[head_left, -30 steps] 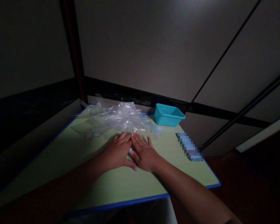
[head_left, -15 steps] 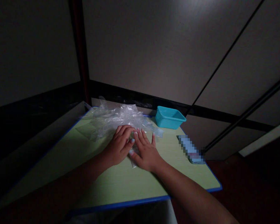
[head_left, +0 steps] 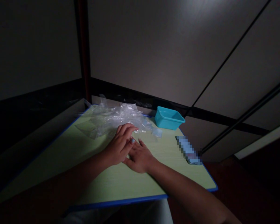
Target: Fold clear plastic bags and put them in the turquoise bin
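Observation:
My left hand (head_left: 118, 144) rests on the green table (head_left: 95, 183) with its fingers stretched forward, their tips at the near edge of a pile of clear plastic bags (head_left: 109, 117). It partly lies over my right hand (head_left: 140, 157), which is flat on the tabletop, palm down and fingers out. Neither hand visibly grips anything. In this dim light I cannot make out whether a thin clear sheet lies under the hands.
A teal plastic tub (head_left: 168, 118) stands at the table's far right corner, beside the bags. A blurred flat object (head_left: 189, 151) lies near the right edge. The table has a blue rim (head_left: 121, 203) and stands in a corner between dark wall panels.
My left hand slid forward over the right hand towards the bag pile. My right hand drew back slightly towards me. The small clear piece seen under it earlier no longer shows.

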The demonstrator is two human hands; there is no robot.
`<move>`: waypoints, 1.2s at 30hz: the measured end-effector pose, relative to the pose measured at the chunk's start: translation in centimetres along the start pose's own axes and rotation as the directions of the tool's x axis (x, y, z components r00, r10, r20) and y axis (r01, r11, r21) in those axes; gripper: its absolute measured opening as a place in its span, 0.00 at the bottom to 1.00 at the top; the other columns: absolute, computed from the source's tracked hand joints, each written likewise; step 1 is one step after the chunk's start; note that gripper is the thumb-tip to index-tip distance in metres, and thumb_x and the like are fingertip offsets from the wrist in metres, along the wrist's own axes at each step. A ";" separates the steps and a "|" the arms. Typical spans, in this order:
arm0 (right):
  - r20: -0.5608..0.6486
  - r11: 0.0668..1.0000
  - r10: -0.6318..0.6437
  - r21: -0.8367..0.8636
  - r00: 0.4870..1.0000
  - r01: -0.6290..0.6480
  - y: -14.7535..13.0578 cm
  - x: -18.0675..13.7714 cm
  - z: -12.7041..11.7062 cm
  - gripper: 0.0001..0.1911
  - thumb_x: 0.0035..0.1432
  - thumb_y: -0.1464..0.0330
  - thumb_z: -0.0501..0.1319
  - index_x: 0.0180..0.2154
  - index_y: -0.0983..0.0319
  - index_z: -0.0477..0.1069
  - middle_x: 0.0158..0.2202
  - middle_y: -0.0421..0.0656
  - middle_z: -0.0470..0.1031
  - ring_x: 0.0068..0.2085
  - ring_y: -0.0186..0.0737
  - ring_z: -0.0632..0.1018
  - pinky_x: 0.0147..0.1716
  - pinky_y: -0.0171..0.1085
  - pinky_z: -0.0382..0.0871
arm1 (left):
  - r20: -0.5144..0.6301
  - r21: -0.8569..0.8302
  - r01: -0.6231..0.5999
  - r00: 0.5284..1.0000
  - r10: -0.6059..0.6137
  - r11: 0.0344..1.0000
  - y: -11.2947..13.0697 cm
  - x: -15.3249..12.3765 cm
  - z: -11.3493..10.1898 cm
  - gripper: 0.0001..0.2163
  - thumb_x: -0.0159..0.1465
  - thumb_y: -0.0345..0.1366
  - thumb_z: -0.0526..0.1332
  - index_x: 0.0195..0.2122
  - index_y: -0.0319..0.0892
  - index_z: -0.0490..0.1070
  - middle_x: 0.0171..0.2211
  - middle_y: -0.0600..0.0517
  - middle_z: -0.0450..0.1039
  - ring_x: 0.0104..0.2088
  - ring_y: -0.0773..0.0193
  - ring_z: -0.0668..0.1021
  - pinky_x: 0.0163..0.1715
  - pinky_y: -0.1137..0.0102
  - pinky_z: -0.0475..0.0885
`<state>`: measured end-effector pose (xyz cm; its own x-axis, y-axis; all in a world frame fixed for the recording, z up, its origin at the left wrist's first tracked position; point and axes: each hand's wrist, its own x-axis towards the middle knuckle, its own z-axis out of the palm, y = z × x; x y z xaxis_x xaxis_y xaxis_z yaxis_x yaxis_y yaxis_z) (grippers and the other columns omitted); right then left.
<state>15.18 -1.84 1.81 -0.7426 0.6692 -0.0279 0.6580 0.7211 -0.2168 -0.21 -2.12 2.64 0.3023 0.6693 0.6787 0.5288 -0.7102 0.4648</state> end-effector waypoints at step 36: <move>0.218 0.970 0.133 0.170 0.967 -0.172 6.5 -0.4 -3.3 0.61 0.42 0.43 0.64 0.66 0.53 0.29 0.67 0.51 0.21 0.66 0.60 0.28 0.53 0.70 0.21 | 0.323 0.512 0.077 0.906 -0.275 0.856 -3.6 -0.9 0.2 0.41 0.52 0.57 0.61 0.63 0.42 0.55 0.68 0.37 0.37 0.65 0.35 0.42 0.57 0.39 0.46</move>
<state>20.18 3.23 3.66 -0.6575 0.7040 -0.2686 0.7450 0.5540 -0.3716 -2.25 -0.08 0.27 0.3846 0.8718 0.3033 0.8816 -0.4444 0.1593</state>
